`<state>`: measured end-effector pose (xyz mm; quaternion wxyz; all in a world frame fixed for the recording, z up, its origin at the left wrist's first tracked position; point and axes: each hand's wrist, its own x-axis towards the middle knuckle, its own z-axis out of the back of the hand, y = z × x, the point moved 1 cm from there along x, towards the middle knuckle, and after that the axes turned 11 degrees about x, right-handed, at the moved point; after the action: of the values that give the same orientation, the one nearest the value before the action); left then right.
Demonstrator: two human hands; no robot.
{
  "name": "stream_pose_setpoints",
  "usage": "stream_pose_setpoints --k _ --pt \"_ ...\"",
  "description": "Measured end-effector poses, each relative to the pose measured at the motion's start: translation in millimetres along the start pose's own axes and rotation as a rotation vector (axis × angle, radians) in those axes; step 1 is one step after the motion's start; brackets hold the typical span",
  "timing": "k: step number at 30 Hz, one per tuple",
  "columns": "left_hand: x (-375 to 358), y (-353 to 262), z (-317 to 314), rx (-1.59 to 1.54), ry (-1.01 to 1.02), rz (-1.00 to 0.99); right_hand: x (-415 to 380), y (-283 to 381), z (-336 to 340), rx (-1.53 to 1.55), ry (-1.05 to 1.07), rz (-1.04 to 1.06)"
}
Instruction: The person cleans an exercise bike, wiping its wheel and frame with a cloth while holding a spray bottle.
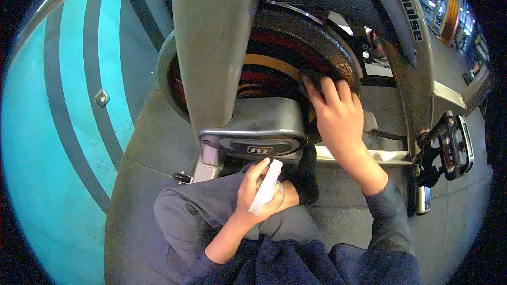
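The flywheel (296,47) of a stationary exercise bike fills the upper middle of the view. It is a heavy dark disc with a speckled, worn-looking rim, and inside the rim run rings of dull red, black and tan. A broad grey frame post (211,47) crosses in front of its left part, and a grey housing (253,126) with a small logo plate sits across its lower edge.

The right hand (338,116) lies flat against the wheel's right side, its fingers (330,89) spread a little and pressing a dark cloth (311,80) onto the disc; only a small edge of the cloth shows above the fingertips. The wrist runs down into a dark blue sleeve (388,216).

Lower down, the left hand (259,192) is wrapped around a small white spray bottle (266,184), fingers curled closed on it, with the nozzle end tilted up towards the housing. The hand rests over a bent knee in grey trousers (206,216).

To the right, a black pedal (449,148) with a cage hangs on its crank beside the grey frame, which carries part of a brand name (406,5) in lettering. The bike stands on a grey floor (142,142); to the left the floor turns turquoise with dark curved stripes (63,116).
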<state>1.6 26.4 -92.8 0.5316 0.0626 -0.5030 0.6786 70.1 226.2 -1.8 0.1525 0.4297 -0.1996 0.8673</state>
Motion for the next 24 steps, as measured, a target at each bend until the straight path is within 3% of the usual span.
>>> stream_pose_setpoints --k 7,13,17,22,24 --pt "0.6 3.6 -5.9 0.021 0.033 -0.007 -9.7 4.0 -2.5 -0.006 0.099 -0.038" --pt "1.2 0.5 -3.9 0.058 0.004 -0.091 33.8 23.1 -12.1 0.142 -0.037 0.036" --pt "0.2 1.7 -3.0 0.065 0.013 -0.070 54.6 38.6 -16.4 0.099 -0.010 0.077" --pt "-1.4 -1.0 -2.9 0.046 -0.001 -0.032 56.4 40.5 -15.0 0.189 -0.031 0.028" --pt "1.5 -4.5 -2.3 0.044 -0.061 -0.105 47.7 35.0 -14.3 0.187 -0.036 -0.006"
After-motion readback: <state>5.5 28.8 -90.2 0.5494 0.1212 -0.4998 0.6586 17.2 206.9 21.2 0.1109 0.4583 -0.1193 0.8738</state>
